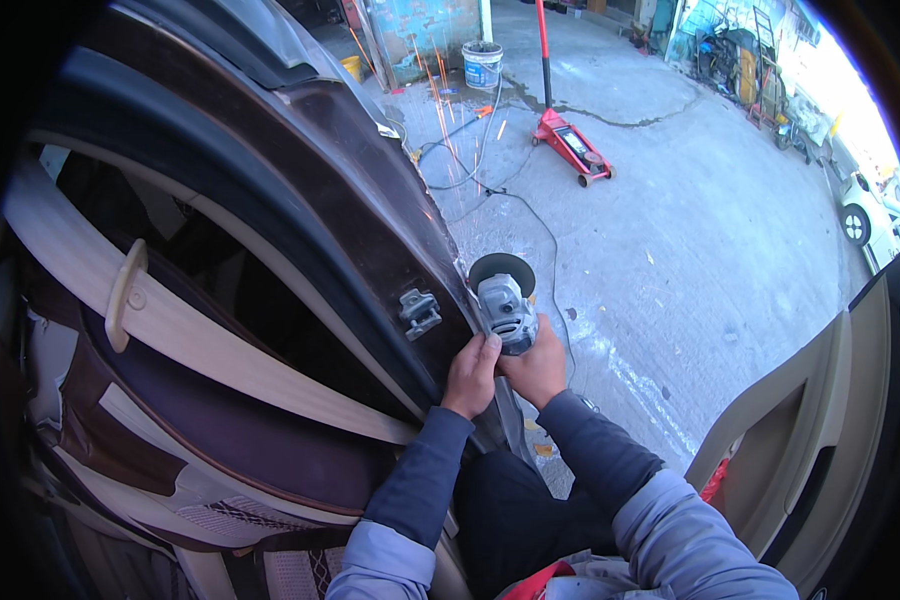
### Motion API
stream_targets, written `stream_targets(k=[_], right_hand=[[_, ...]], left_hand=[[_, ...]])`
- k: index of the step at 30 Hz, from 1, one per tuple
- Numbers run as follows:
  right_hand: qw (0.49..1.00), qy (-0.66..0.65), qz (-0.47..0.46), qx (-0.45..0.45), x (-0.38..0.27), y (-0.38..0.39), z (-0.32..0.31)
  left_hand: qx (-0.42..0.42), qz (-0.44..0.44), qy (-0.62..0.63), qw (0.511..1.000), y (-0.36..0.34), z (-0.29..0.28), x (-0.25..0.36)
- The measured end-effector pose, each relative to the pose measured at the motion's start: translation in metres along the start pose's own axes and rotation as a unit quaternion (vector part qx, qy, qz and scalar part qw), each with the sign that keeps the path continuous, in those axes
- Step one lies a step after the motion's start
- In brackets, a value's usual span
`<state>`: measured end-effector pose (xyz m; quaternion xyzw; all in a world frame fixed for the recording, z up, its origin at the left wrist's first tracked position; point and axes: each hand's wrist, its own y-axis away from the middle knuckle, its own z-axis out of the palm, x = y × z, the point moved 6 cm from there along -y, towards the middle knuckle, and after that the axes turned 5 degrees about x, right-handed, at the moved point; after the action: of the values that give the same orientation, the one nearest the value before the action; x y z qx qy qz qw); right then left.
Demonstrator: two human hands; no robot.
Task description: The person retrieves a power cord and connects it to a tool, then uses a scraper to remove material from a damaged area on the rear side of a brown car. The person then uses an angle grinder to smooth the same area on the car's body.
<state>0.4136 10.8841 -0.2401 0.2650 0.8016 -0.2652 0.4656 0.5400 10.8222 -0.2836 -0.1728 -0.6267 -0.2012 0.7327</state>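
An angle grinder (507,312) with a dark round disc (498,268) is held in both hands against the outer edge of a car's brown door pillar (370,220). My right hand (538,366) wraps round the grinder's body from the right. My left hand (472,376) grips its near left side, thumb up against the housing. Orange sparks (440,105) streak away along the body edge toward the far wall. Left of the disc, a metal door striker (420,312) is fixed to the pillar. The exact contact point of the disc is hard to make out.
A beige seat belt (220,330) crosses the door opening on my left. The open car door (820,430) stands at my right. A red floor jack (573,146), a white bucket (482,66) and a dark cable (545,225) are on the concrete ahead.
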Motion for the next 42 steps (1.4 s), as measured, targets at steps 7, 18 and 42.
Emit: stream_targets(k=[7,18,42], right_hand=[[1.000,0.013,-0.008,0.004,-0.005,-0.002,0.000],[1.000,-0.004,0.005,-0.002,-0.015,-0.008,-0.001],[0.999,-0.025,0.018,-0.023,-0.014,-0.012,0.002]], left_hand=[[0.010,0.027,-0.004,1.000,-0.001,-0.001,0.005],[0.037,0.050,-0.088,0.994,-0.002,-0.001,0.034],[0.017,0.026,-0.064,0.997,-0.002,0.000,0.044]])
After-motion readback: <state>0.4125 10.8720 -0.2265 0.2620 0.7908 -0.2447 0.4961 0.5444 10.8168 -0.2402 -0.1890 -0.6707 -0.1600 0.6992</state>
